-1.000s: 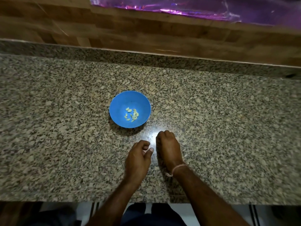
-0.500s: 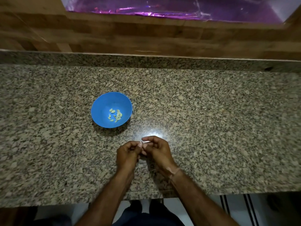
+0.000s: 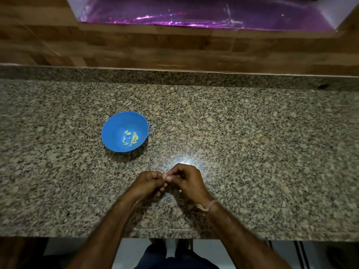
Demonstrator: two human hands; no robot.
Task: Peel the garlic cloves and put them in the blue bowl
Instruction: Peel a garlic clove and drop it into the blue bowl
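Two hands meet low over the middle of the tabletop [image 3: 252,152], close to its front edge. My left hand [image 3: 147,181] and right hand [image 3: 188,179] have their fingers curled and their tips pressed together, both pinching one small pale thing that I take to be a garlic clove [image 3: 165,174].

Step in hand, as I judge it: stripping the skin from this clove. The blue bowl [image 3: 108,125] stands farther back and to the left of my hands, apart from them, with a small cluster of peeled cloves [image 3: 130,138] on its bottom.

Next move, as I judge it: a fine pull of the skin with the fingertips while the other hand keeps the clove steady. The bare clove then needs a short carry forward and left, and a drop over the bowl's rim.

Hard to make out: my fingers hide nearly all of the held clove, so I cannot tell how much skin remains. A pale scrap [image 3: 171,204] lies on the tabletop below my hands, perhaps skin. No stock of unpeeled cloves shows.
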